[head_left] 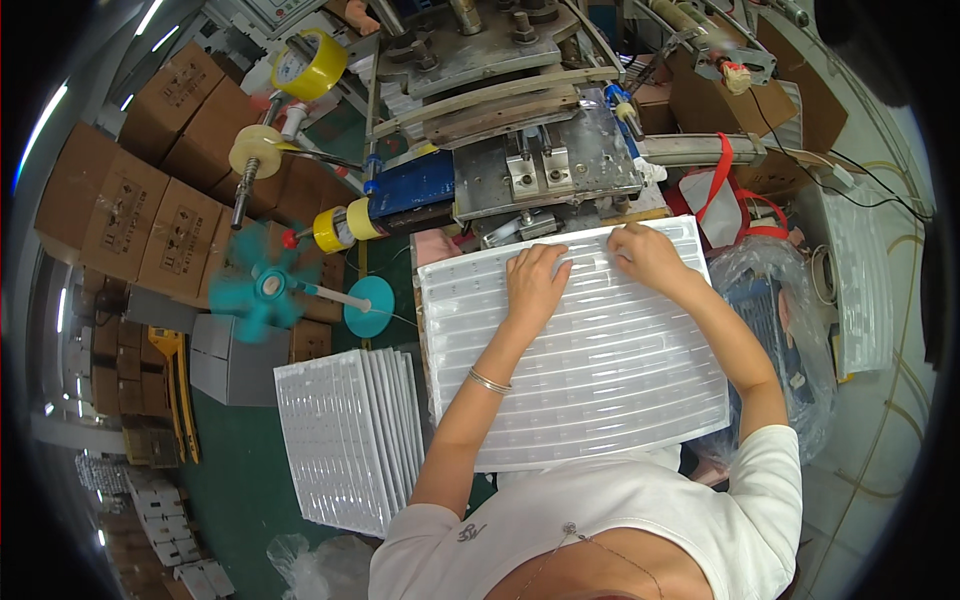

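Note:
A large white ribbed plastic tray (590,400), with long rows of shallow grooves and a glossy, see-through look, lies in front of me against my body. My left hand (537,280) rests on its far part, fingers stretched out and slightly apart over the upper rows. Close by on the right, my right hand (645,255) is bent at the tray's far edge, its fingers curled together with the tips down on the surface. Whatever is between those fingertips, if anything, is too small to make out. A metal bangle is on my left wrist.
A metal press (545,165) stands just beyond the tray. To the left are a stack of similar trays (345,440), a turning teal fan (268,285), yellow tape rolls (310,65) and cardboard boxes (125,215). A clear plastic bag (790,340) sits at the right.

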{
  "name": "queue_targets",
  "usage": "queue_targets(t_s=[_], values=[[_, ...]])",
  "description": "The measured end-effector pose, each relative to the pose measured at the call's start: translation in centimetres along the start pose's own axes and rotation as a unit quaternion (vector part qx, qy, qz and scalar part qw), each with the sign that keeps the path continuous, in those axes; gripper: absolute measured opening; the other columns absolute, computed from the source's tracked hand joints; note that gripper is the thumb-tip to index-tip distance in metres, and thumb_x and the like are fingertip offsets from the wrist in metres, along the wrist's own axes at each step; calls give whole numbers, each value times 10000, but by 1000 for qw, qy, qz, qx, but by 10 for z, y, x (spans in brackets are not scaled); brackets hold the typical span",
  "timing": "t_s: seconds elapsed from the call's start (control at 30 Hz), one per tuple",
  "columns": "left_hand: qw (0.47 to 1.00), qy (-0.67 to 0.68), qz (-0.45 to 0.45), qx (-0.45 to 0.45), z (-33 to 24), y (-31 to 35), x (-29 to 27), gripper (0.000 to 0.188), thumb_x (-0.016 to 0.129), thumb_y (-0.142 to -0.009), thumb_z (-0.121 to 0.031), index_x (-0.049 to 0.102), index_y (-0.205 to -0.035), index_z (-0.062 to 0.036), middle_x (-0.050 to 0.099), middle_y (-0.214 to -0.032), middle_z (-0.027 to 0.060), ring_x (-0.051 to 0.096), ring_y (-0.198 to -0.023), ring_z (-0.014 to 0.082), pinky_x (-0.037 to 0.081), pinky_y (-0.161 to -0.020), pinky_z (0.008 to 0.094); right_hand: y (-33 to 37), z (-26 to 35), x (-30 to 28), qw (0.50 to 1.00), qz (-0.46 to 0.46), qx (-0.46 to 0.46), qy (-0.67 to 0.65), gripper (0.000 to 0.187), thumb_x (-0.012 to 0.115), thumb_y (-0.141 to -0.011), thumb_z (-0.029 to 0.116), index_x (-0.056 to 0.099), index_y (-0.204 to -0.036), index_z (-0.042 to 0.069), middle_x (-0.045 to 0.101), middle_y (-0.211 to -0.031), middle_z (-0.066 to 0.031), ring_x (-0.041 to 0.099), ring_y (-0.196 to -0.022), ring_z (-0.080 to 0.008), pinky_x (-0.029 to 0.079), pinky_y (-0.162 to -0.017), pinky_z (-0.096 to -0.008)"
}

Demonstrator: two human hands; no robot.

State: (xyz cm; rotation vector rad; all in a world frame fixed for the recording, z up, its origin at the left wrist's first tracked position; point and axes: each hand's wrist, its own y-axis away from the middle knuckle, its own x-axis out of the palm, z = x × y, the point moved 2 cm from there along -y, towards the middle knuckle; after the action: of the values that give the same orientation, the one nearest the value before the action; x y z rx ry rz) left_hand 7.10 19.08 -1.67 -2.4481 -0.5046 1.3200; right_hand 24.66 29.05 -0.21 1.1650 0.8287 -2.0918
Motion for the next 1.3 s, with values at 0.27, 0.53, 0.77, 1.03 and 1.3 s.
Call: queue_targets(t_s=[0.27,0.53,0.77,1.03,1.3], values=[[994,66,-81,-45,11,10,-8,233,568,-748,-4,631,-950,-102,624,-873,39,575,-818,217,391,-741,335,-24,0,-25,911,-75,186,-359,163,582,-769,122,512,-893,43,565,-840,-23,570,-707,-109,453,-603,-242],[967,-16,-249,-53,2,-26,-42,270,592,-751,-90,630,-1015,-136,596,-1011,25,498,-1006,215,282,-915,376,-23,16,-35,891,-65,160,-420,188,557,-820,110,562,-992,34,592,-927,-30,582,-780,-100,473,-597,-237],[933,-223,-279,45,0,-118,-66,249,609,-808,-248,639,-1037,-155,592,-990,49,465,-1027,243,253,-930,408,-55,50,-60,958,-170,37,-228,241,593,-819,78,575,-1055,28,581,-1074,-78,605,-903,-197,504,-709,-262],[974,104,-201,-26,-44,-80,-90,238,622,-831,-199,606,-1043,-94,622,-906,45,555,-860,166,364,-845,335,-121,73,-53,944,-316,-91,-38,218,636,-777,118,596,-984,60,629,-960,-101,622,-814,-277,519,-666,-355],[774,632,1,-46,-103,3,-107,233,600,-832,-213,565,-952,-17,629,-874,117,596,-793,185,464,-758,312,-138,53,-41,927,-344,-102,113,221,622,-785,156,616,-987,65,639,-952,-86,619,-818,-269,507,-700,-353]])
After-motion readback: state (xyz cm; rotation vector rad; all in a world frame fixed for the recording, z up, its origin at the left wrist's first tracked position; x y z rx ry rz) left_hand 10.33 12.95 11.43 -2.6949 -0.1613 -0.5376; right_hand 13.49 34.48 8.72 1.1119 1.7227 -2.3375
